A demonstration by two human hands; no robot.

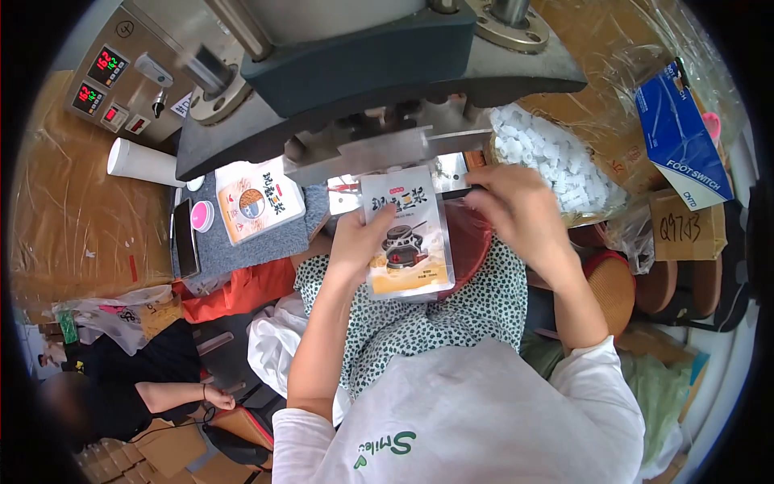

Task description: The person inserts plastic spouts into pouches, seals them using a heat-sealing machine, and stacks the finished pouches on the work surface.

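Note:
My left hand (363, 238) is closed on the left edge of a printed pouch (409, 250), with the thumb lying across its front. The pouch is white and orange with dark lettering and a picture of a pot. Its top end reaches under the metal jaw (385, 150) of a press. My right hand (524, 216) is beside the pouch's upper right corner, fingers curled together near a dark bar at the press. Whatever those fingers hold, if anything, is hidden. Below the pouch, a red bowl-like container (472, 250) shows partly above the lap.
A bag of small white plastic pieces (548, 161) lies right of the press. On the left, a stack of printed pouches (258, 202) rests on a grey cloth (218, 256), near a phone (187, 248) and a white cup (143, 161). Another person's hand (218, 397) shows lower left.

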